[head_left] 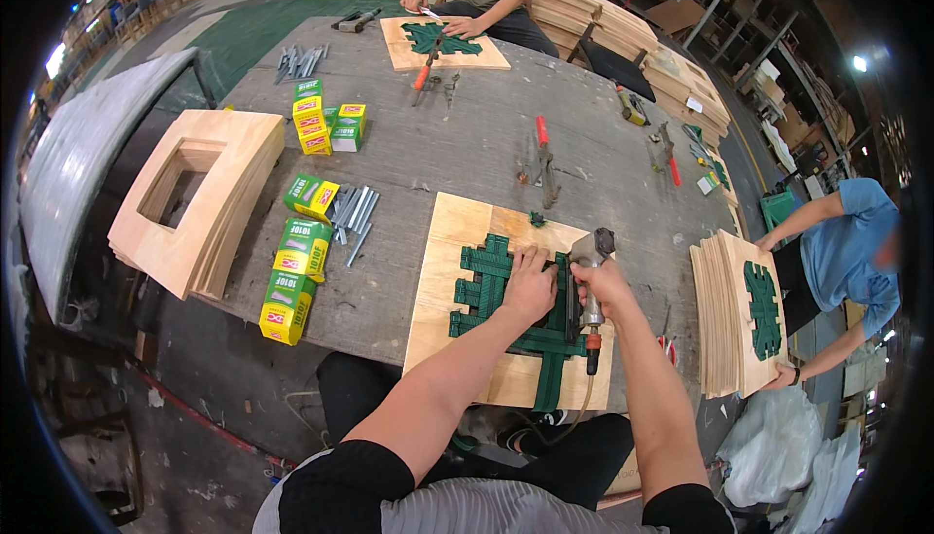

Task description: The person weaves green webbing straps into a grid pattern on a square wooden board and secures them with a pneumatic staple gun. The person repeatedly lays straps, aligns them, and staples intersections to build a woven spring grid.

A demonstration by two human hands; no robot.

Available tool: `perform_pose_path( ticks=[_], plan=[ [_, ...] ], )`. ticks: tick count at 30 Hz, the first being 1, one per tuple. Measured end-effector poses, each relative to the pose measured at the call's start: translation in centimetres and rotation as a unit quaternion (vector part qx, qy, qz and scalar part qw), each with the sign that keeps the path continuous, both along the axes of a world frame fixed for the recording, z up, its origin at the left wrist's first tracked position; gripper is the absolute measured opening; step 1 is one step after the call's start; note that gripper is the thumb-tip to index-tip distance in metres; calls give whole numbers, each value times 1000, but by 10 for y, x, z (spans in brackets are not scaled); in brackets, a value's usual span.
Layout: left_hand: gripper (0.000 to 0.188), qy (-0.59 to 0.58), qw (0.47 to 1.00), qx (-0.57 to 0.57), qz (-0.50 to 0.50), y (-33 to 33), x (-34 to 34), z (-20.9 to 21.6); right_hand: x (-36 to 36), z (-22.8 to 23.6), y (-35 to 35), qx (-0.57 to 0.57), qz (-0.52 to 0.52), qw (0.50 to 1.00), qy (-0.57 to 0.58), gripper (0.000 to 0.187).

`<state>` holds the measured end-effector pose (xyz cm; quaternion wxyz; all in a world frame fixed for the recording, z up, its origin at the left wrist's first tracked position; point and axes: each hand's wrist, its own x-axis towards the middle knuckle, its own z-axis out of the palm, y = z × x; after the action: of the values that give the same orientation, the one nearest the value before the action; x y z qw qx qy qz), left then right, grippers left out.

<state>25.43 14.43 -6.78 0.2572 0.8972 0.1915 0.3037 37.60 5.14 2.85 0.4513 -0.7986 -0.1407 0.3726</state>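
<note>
A plywood panel (435,276) lies before me at the table's near edge, with woven dark green webbing straps (489,267) across its middle. One strap hangs toward me over the panel's near edge. My left hand (530,286) rests on the webbing, fingers laid out over the straps. Upright in my right hand (605,284) is a grey pneumatic staple gun (592,252), the fingers wrapped round its handle. An air hose (585,398) runs down from the gun's orange-ended fitting. The gun's nose is over the webbing just right of my left hand; its exact contact point is hidden.
Yellow-green boxes (303,247) and loose staple strips (360,211) lie left, beside stacked wooden frames (233,164). Red-handled pliers (543,150) lie beyond the panel. One person works at a webbed panel (399,46) across the table; another handles stacked panels (715,310) at right.
</note>
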Motion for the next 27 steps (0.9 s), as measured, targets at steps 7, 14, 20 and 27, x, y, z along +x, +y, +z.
perform_pose_path(
  ticks=[7, 14, 20, 27],
  plan=[
    [29, -1, 1000, -4, -6, -4, 1, -1, 7, 4, -14, 2, -18, 1000, 5, 16],
    [26, -120, 986, -112, 19, 30, -32, 22, -4, 31, -3, 78, -38, 996, 19, 21],
    [27, 156, 830, -467, -262, -87, -190, 47, 70, -18, -181, 148, -178, 965, 126, 31],
    [59, 222, 809, -498, -221, -145, -260, -5, 118, -45, -197, 112, -206, 959, 160, 30]
  ],
)
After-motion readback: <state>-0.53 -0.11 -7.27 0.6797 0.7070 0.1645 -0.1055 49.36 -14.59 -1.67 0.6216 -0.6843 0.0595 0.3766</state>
